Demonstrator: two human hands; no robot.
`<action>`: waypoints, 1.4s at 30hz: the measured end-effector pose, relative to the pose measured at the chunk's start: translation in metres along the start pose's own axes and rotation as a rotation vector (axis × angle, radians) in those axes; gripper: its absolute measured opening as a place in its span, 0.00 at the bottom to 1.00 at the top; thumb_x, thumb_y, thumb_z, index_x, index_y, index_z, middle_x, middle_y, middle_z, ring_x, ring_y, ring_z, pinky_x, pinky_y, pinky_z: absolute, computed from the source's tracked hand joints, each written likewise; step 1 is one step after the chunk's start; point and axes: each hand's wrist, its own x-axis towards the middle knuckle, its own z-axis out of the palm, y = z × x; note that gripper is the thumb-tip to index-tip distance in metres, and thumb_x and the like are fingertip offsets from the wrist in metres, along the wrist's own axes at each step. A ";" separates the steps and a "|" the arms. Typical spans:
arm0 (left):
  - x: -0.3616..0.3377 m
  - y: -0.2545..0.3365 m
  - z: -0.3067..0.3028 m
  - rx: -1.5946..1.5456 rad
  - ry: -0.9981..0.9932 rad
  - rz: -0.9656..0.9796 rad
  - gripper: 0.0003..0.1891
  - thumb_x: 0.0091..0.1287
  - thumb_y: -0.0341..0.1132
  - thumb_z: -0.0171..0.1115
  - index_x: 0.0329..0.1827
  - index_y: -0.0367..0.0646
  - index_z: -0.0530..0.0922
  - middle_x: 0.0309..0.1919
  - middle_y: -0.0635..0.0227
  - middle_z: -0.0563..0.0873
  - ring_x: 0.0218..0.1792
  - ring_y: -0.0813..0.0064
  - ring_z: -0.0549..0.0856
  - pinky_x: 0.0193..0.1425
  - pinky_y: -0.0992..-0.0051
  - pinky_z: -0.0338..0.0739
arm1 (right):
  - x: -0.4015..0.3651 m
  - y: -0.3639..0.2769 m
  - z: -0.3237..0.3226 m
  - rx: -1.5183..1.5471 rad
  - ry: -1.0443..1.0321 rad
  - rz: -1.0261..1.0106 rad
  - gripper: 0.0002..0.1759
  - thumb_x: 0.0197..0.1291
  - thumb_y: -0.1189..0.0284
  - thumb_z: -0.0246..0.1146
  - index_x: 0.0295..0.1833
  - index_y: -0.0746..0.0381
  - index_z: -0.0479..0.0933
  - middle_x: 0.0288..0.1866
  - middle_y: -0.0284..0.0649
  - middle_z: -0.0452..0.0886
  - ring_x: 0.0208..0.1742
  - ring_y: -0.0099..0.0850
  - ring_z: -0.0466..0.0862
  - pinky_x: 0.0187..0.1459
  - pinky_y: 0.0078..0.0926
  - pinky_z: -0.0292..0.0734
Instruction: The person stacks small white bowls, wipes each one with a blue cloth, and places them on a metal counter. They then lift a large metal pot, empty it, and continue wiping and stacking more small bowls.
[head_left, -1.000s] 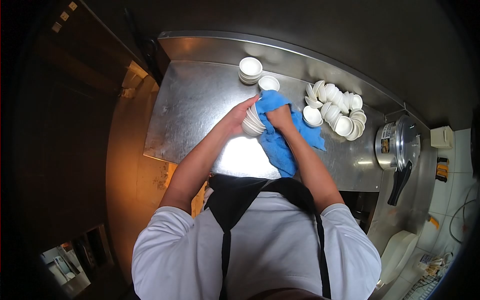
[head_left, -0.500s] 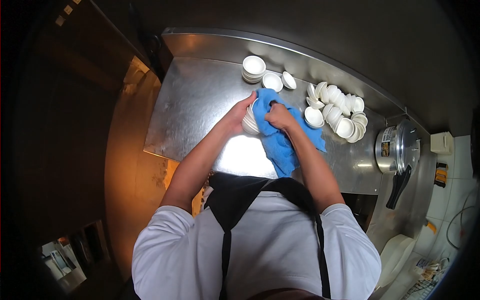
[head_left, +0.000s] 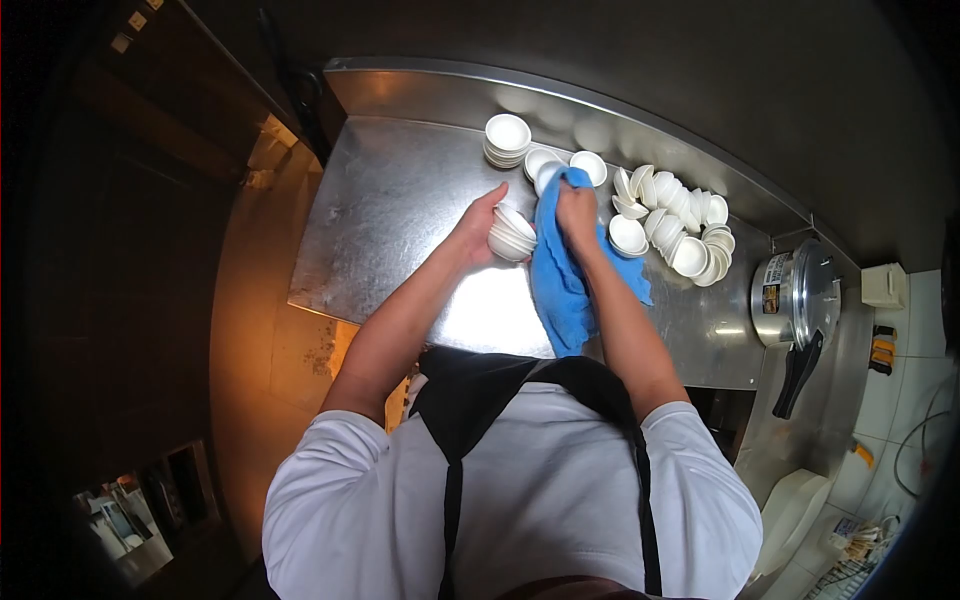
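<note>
My left hand (head_left: 482,228) is closed around a tilted nested stack of small white bowls (head_left: 512,234) above the steel counter. To its right, my right hand (head_left: 576,212) grips a blue cloth (head_left: 562,270), which hangs down toward my apron. At the cloth's top edge, a single white bowl (head_left: 546,177) shows, partly covered by the cloth. Behind it lie a white bowl (head_left: 537,160) and another bowl (head_left: 588,168). An upright stack of bowls (head_left: 508,140) stands just left of them.
Many loose white bowls (head_left: 680,215) lie in a cluster on the right of the steel counter (head_left: 385,190). A pressure cooker (head_left: 790,290) with a black handle stands at the far right. A raised metal edge (head_left: 450,75) runs along the back.
My right hand and the cloth have moved up and away from the stack in my left hand, with a bowl at the cloth. The bowl at the back now lies flatter, farther right.
</note>
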 end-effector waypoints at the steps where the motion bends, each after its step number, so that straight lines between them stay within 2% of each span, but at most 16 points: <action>1: 0.001 0.001 -0.004 -0.025 0.053 -0.022 0.28 0.72 0.56 0.47 0.55 0.38 0.76 0.47 0.55 0.85 0.43 0.53 0.85 0.52 0.49 0.78 | 0.016 0.019 0.007 0.037 -0.040 -0.017 0.19 0.64 0.65 0.55 0.48 0.70 0.79 0.43 0.63 0.82 0.44 0.56 0.84 0.44 0.44 0.77; 2: -0.003 0.001 0.002 -0.098 0.105 0.015 0.29 0.69 0.58 0.48 0.54 0.38 0.75 0.47 0.55 0.84 0.41 0.51 0.84 0.49 0.46 0.76 | 0.026 0.024 0.011 0.073 -0.081 -0.033 0.19 0.64 0.65 0.54 0.46 0.71 0.79 0.42 0.63 0.82 0.43 0.54 0.84 0.43 0.43 0.77; 4: -0.005 0.002 -0.005 -0.066 0.055 0.063 0.29 0.71 0.57 0.47 0.55 0.38 0.75 0.48 0.55 0.84 0.44 0.52 0.84 0.50 0.47 0.77 | 0.028 0.027 0.012 0.499 -0.218 0.251 0.19 0.66 0.64 0.54 0.42 0.71 0.79 0.40 0.54 0.84 0.38 0.42 0.85 0.40 0.38 0.78; 7: -0.005 0.005 -0.008 0.007 -0.006 0.115 0.29 0.74 0.58 0.44 0.56 0.38 0.75 0.49 0.56 0.84 0.47 0.55 0.85 0.52 0.50 0.78 | -0.007 -0.007 0.001 0.853 -0.401 0.380 0.16 0.66 0.65 0.56 0.44 0.68 0.80 0.40 0.43 0.83 0.37 0.33 0.82 0.40 0.34 0.78; 8: -0.003 0.005 -0.008 0.035 -0.024 0.127 0.29 0.75 0.58 0.43 0.56 0.38 0.75 0.49 0.56 0.84 0.48 0.56 0.85 0.53 0.51 0.79 | -0.014 -0.005 0.000 0.655 -0.492 0.179 0.14 0.63 0.67 0.61 0.46 0.67 0.80 0.42 0.38 0.83 0.39 0.31 0.82 0.42 0.32 0.78; 12: 0.003 -0.001 0.004 0.142 -0.012 0.146 0.25 0.78 0.54 0.44 0.57 0.40 0.76 0.49 0.59 0.85 0.49 0.66 0.86 0.55 0.65 0.81 | -0.035 -0.016 -0.004 0.163 -0.506 -0.325 0.17 0.56 0.68 0.67 0.50 0.65 0.81 0.44 0.40 0.85 0.43 0.32 0.84 0.46 0.30 0.78; 15: -0.002 0.003 0.006 0.051 -0.034 0.074 0.23 0.78 0.51 0.46 0.58 0.40 0.76 0.49 0.59 0.85 0.49 0.66 0.86 0.55 0.65 0.82 | -0.026 -0.021 -0.015 -0.008 -0.289 -0.156 0.17 0.56 0.69 0.68 0.50 0.65 0.81 0.44 0.42 0.85 0.45 0.33 0.83 0.50 0.29 0.76; 16: 0.000 0.001 0.004 0.084 -0.051 0.098 0.23 0.77 0.51 0.46 0.57 0.40 0.76 0.49 0.59 0.85 0.49 0.66 0.86 0.55 0.65 0.82 | -0.029 -0.026 -0.018 0.009 -0.193 -0.208 0.15 0.55 0.71 0.68 0.49 0.65 0.81 0.43 0.42 0.85 0.46 0.35 0.84 0.53 0.30 0.76; 20: 0.005 0.000 0.004 0.171 -0.081 0.136 0.24 0.77 0.52 0.47 0.56 0.38 0.76 0.48 0.57 0.85 0.48 0.65 0.86 0.56 0.64 0.81 | -0.039 -0.030 -0.013 0.372 -0.204 -0.453 0.10 0.55 0.75 0.67 0.43 0.64 0.81 0.39 0.44 0.84 0.44 0.41 0.84 0.51 0.35 0.77; 23: 0.005 -0.004 0.010 0.141 -0.013 0.127 0.24 0.76 0.52 0.47 0.52 0.37 0.77 0.47 0.56 0.85 0.47 0.64 0.87 0.56 0.63 0.81 | -0.030 -0.035 -0.019 0.164 -0.306 -0.417 0.12 0.56 0.71 0.64 0.43 0.67 0.81 0.41 0.51 0.85 0.44 0.45 0.84 0.50 0.39 0.77; 26: 0.005 0.000 0.004 0.134 0.097 0.107 0.23 0.75 0.50 0.45 0.48 0.36 0.79 0.46 0.54 0.86 0.46 0.61 0.87 0.56 0.60 0.81 | -0.006 -0.025 -0.012 -0.047 -0.168 0.010 0.20 0.59 0.63 0.60 0.43 0.72 0.80 0.42 0.59 0.84 0.42 0.49 0.85 0.46 0.42 0.77; 29: 0.004 0.000 0.005 0.087 0.165 0.187 0.21 0.69 0.45 0.46 0.50 0.38 0.79 0.41 0.52 0.86 0.42 0.56 0.86 0.50 0.55 0.81 | 0.037 0.037 0.019 0.349 -0.080 0.221 0.26 0.62 0.57 0.54 0.43 0.75 0.79 0.44 0.65 0.82 0.41 0.51 0.85 0.42 0.45 0.76; 33: -0.003 0.005 0.008 0.147 0.160 0.334 0.19 0.72 0.39 0.46 0.52 0.34 0.80 0.46 0.53 0.86 0.45 0.60 0.86 0.54 0.62 0.81 | 0.000 0.000 0.000 0.707 -0.359 0.290 0.20 0.62 0.64 0.57 0.45 0.74 0.79 0.42 0.57 0.85 0.40 0.43 0.85 0.43 0.38 0.78; 36: 0.016 0.000 -0.005 0.169 0.193 0.439 0.15 0.72 0.37 0.49 0.48 0.36 0.80 0.42 0.56 0.86 0.41 0.63 0.86 0.49 0.65 0.82 | -0.030 -0.016 -0.003 0.130 -0.357 -0.365 0.17 0.59 0.66 0.64 0.46 0.69 0.80 0.41 0.49 0.86 0.41 0.36 0.85 0.44 0.33 0.79; 38: 0.027 -0.002 -0.005 0.217 0.264 0.466 0.13 0.74 0.36 0.50 0.46 0.36 0.80 0.40 0.58 0.86 0.40 0.66 0.86 0.47 0.68 0.81 | -0.036 -0.029 -0.004 0.156 -0.342 -0.331 0.17 0.57 0.65 0.67 0.47 0.66 0.81 0.40 0.46 0.86 0.41 0.34 0.86 0.44 0.32 0.79; 42: 0.007 0.001 0.009 0.217 0.183 0.424 0.16 0.76 0.41 0.52 0.44 0.35 0.78 0.37 0.60 0.85 0.39 0.69 0.85 0.47 0.70 0.80 | -0.024 -0.016 -0.008 0.102 -0.167 -0.239 0.16 0.53 0.69 0.72 0.46 0.63 0.82 0.39 0.43 0.87 0.40 0.35 0.86 0.45 0.32 0.79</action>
